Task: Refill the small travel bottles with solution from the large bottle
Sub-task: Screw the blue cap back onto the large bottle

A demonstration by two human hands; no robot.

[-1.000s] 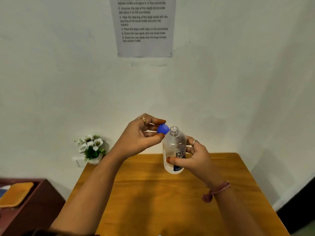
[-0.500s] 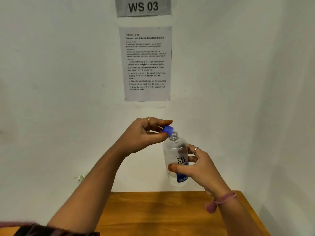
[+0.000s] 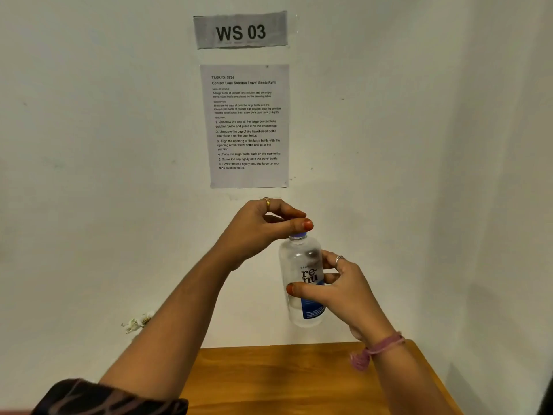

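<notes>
I hold a clear plastic bottle (image 3: 302, 274) with a blue and white "renu" label upright in the air, above the far edge of the wooden table (image 3: 284, 381). My right hand (image 3: 344, 292) wraps around its lower body. My left hand (image 3: 263, 227) is closed over the blue cap (image 3: 298, 235), which sits on the bottle's neck; only the cap's lower rim shows under my fingers. A little clear liquid lies at the bottle's bottom. No small travel bottle is in view.
A white wall stands right behind the table, with a "WS 03" sign (image 3: 241, 31) and a printed instruction sheet (image 3: 247, 125) taped on it. White flowers (image 3: 139, 322) peek out behind my left forearm.
The cap went from beside the open neck onto the neck, with my left hand now covering it. The camera tilted up, so less table and more wall show.
</notes>
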